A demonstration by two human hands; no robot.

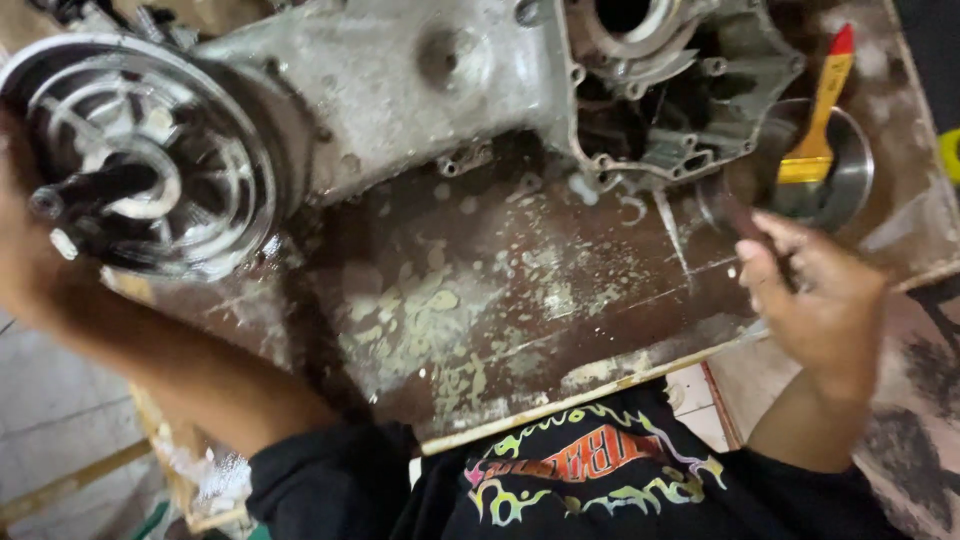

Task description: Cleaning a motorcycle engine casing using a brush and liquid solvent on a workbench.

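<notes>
Aluminium, grey and grimy: an engine crankcase [400, 80] lies across the far side of a wet, stained wooden workboard [480, 300], its open cavity at the far right showing ribs and bolt holes. At its left end sits a round finned rotor [150, 150], with a dark shaft stub poking out of the middle towards the camera.

Left hand [25, 230] is up against the near-left rim of that rotor, wrapped round the edge as far as I can see; most of it runs off the frame, so how firmly it grips I cannot tell. Right hand [820, 300] hovers near the right edge of the board, fingers curled around a thin dark tool handle [745, 225] that blurs towards the case opening. The two hands are well apart, one at each end of the case.

Just beyond the right hand, a yellow-handled paintbrush [815, 130] with a red tip leans in a shallow metal bowl [850, 170].

My read: to work well here, the left hand should brace the rotor end firmly so the case cannot rock on the slick board, while the right keeps the tool's strokes short and controlled near those gasket faces.
</notes>
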